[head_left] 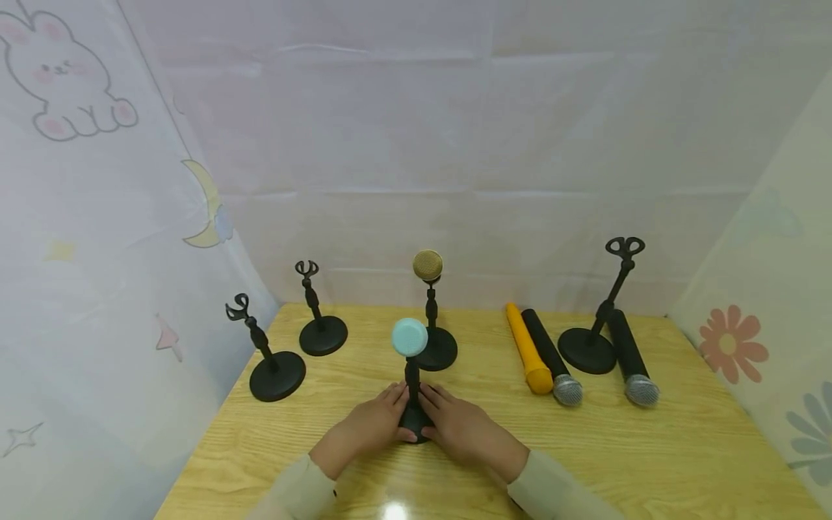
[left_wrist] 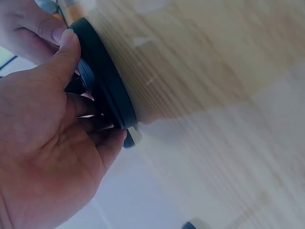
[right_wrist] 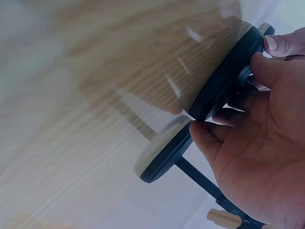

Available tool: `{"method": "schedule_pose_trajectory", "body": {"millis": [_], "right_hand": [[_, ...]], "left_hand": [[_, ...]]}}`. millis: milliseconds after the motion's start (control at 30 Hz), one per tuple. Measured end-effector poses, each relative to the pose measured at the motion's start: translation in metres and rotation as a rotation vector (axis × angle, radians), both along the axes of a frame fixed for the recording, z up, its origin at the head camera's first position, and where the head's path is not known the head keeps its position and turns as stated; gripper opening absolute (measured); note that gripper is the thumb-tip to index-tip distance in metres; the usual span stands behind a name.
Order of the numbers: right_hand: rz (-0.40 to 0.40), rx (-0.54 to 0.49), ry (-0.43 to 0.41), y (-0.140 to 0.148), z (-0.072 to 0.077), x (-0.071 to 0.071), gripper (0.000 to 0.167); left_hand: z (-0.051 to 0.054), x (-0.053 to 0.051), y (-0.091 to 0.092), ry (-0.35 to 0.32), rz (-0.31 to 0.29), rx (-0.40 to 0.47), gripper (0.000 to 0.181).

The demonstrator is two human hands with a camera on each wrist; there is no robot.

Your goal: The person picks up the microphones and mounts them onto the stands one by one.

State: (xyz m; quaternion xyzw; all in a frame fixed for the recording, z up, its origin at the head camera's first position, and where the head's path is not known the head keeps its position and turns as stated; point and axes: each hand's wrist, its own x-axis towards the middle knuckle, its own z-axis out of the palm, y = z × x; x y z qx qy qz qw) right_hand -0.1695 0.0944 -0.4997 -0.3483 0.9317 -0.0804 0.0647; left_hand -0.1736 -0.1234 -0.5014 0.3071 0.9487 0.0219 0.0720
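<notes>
A black desk microphone stand point(head_left: 413, 383) stands upright at the table's near middle, bearing a microphone with a light-blue round head point(head_left: 409, 337). From the left, my left hand point(head_left: 372, 425) grips its round base point(left_wrist: 102, 71), thumb at the near edge and fingers round the side. My right hand point(head_left: 463, 427) holds the same base point(right_wrist: 224, 71) from the right in a matching grip. Both thumbs are close together at the base's near edge. Just behind stands another stand point(head_left: 437, 349) with a gold-headed microphone point(head_left: 427, 266); its base is partly hidden.
Two empty black stands point(head_left: 277, 375) point(head_left: 323, 335) are at the left. On the right lie an orange microphone point(head_left: 528, 350), a black microphone point(head_left: 547, 345) and another black one point(head_left: 630, 354), beside a taller clip stand point(head_left: 588, 350). Cloth walls point(head_left: 481, 144) border the wooden table point(head_left: 650, 462).
</notes>
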Motion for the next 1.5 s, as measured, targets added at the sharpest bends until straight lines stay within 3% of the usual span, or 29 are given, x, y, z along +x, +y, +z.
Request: {"method": "schedule_pose_trajectory", "body": {"millis": [200, 467, 800, 900, 1200, 1500], "right_hand": [[0.016, 0.022, 0.013, -0.014, 0.002, -0.011, 0.060], [0.025, 0.038, 0.030, -0.035, -0.002, -0.028, 0.062], [0.016, 0.095, 0.078, -0.064, 0.002, -0.052, 0.061], [0.006, 0.108, 0.084, -0.070, 0.004, -0.061, 0.062], [-0.071, 0.137, -0.008, -0.082, 0.006, -0.090, 0.064], [-0.111, 0.189, -0.056, -0.091, 0.008, -0.114, 0.065]], "left_hand": [[-0.005, -0.011, -0.016, -0.014, 0.028, 0.016, 0.084], [-0.004, -0.023, -0.035, -0.072, 0.087, 0.077, 0.083], [0.001, -0.049, -0.057, -0.166, 0.151, 0.183, 0.081], [0.003, -0.061, -0.060, -0.193, 0.167, 0.200, 0.081], [0.012, -0.094, -0.059, -0.279, 0.217, 0.170, 0.083], [0.017, -0.119, -0.055, -0.346, 0.271, 0.155, 0.085]]}}
